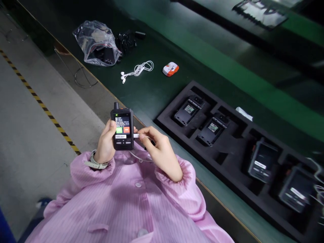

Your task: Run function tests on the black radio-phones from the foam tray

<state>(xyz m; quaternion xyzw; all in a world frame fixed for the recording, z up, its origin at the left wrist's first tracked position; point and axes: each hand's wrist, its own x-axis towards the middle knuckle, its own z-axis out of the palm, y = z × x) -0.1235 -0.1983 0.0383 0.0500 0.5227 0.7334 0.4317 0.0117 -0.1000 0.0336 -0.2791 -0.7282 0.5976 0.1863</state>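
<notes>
A black two-way radio (123,130) with a stubby antenna is held upright in front of the pink smock. Its screen is lit with lines of text above a green and a red block. My left hand (105,141) grips it from the left side, thumb on the front edge. Against its right side, my right hand (160,148) pinches the white plug of a cable (137,135). The plug meets the radio's side; how far in it sits I cannot tell. The white cord hangs below the hands.
On the green table (152,98), a black foam tray (167,116) holds several radios. Behind lie white earphones (139,69), an orange-and-white object (170,69) and a clear plastic bag (97,42) of dark parts. The table's edge runs diagonally beside me.
</notes>
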